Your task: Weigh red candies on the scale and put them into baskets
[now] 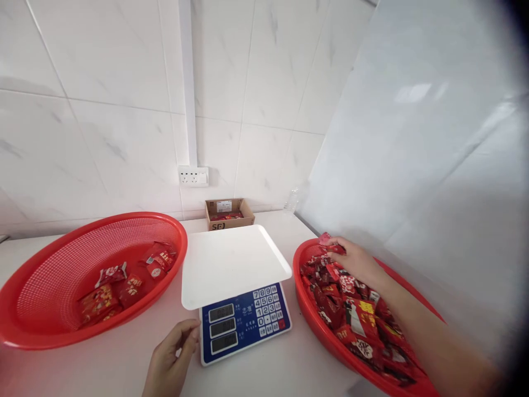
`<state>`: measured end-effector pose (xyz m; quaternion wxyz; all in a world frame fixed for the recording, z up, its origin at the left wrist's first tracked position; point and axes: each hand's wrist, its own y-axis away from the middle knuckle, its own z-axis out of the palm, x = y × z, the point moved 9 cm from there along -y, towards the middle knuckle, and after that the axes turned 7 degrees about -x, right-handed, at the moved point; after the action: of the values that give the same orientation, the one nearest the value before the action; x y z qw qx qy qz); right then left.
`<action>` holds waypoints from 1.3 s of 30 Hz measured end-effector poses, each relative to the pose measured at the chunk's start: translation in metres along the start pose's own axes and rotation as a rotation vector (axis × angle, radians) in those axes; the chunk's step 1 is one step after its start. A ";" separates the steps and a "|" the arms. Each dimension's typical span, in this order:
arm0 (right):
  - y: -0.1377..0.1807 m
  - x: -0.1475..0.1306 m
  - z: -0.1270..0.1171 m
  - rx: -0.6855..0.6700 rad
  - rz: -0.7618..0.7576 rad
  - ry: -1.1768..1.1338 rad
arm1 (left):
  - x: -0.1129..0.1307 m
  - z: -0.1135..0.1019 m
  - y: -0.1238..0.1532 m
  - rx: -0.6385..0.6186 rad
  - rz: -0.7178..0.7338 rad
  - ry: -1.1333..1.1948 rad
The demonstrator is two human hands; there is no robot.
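Observation:
My right hand [347, 257] reaches over the right red basket [299, 275], pinching a small red snack packet [324, 238] at its far end. Below lies a heap of red and dark-red wrapped snacks [330, 300]. My left hand [176, 353] is loosely curled, thumb close to the index finger, with nothing visible in it. Its fingertips are at the left edge of a blue and white digital scale [246, 331]; whether they touch it I cannot tell. The scale's white pan [231, 264] carries nothing.
To the left stands another red mesh basket [82, 248] with several red snack packets [130, 284]. A cardboard box [230, 214] with red packets is behind the scale, under a wall socket [193, 176]. Clear plastic [291, 199] lies at the back; a glossy panel [413, 154] borders the right.

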<state>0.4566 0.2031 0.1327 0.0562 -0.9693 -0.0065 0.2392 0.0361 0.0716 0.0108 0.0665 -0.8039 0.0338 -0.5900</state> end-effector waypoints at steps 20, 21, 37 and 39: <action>-0.048 -0.190 0.127 -0.275 -0.349 -0.312 | 0.002 -0.006 0.003 0.073 -0.018 0.050; -0.048 -0.187 0.126 -0.291 -0.325 -0.334 | 0.003 -0.006 0.003 0.068 -0.019 0.055; -0.021 -0.183 0.139 -0.500 -0.369 -0.246 | 0.006 -0.001 0.005 0.032 -0.031 0.050; -0.021 -0.183 0.140 -0.460 -0.363 -0.179 | 0.005 -0.002 0.004 0.036 -0.027 0.051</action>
<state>0.2302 0.2317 0.0968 -0.1238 -0.9146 -0.2386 0.3020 0.0363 0.0666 0.0153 0.0720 -0.7877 0.0143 -0.6117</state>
